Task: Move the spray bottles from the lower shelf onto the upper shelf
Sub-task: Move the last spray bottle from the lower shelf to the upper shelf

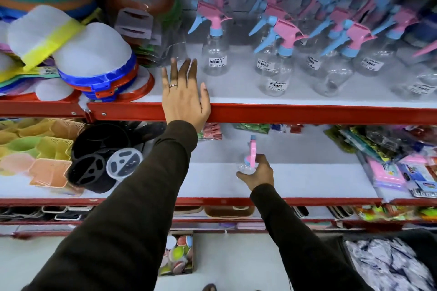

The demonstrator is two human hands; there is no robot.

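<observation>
Reaching down across the lower shelf (295,179), the right hand (259,173) has its fingers (262,160) wrapped around the neck of a single clear spray bottle (251,156) with a pink and blue trigger head. The bottle stands upright near the middle of the white shelf surface, well apart from the packets heaped at the right end. The right arm, in a dark sleeve, stretches forward and downward with the wrist bent slightly inward.

The left hand (183,97) is raised higher, palm down, resting over the red front edge of the upper shelf (307,113); its fingers are spread wide and straight and hold nothing, and a ring shows on one of them. Its sleeve runs diagonally up from the lower left.

On the upper shelf, rows of matching spray bottles (279,59) stand upright to the right of the left hand, the nearest one just beside its fingertips.
</observation>
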